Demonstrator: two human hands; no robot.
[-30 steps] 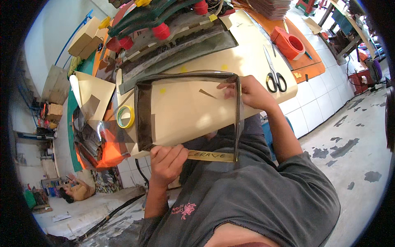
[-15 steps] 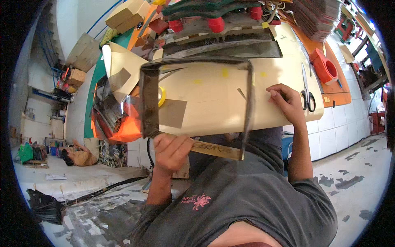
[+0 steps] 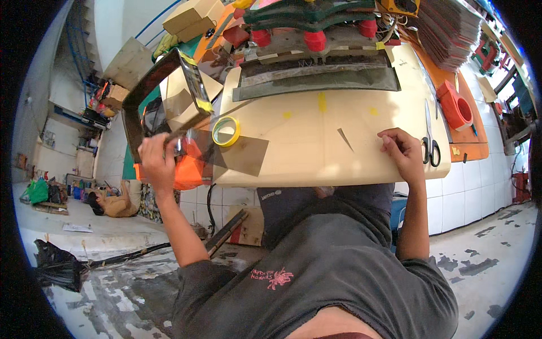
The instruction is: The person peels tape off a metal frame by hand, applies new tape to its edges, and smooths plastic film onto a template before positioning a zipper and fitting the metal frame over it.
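A dark rectangular frame (image 3: 131, 116) with yellow tape on its edge tilts up over the left side of the table. My left hand (image 3: 157, 164) is closed on its near edge. At the right of the cream table top, my right hand (image 3: 405, 153) is curled, thumb close to the fingers; whatever might be in it is hidden. Right beside that hand lie black-handled scissors (image 3: 429, 135). A yellow tape roll (image 3: 228, 142) sits near the held frame, by a flat grey-brown sheet (image 3: 248, 157). A thin dark sliver (image 3: 345, 139) lies mid-table.
Along the back, a long dark panel (image 3: 316, 83) lies under a green metal device with red knobs (image 3: 315, 40). A red block with a round hole (image 3: 454, 107) stands at right, below stacked sheets (image 3: 449, 34). Orange plastic (image 3: 189, 169) hangs at left. Another person (image 3: 116, 204) is far left.
My left hand has swung the frame away from my body, to the left and farther back, turning it. This uncovers the tape roll. My right hand stays beside the scissors.
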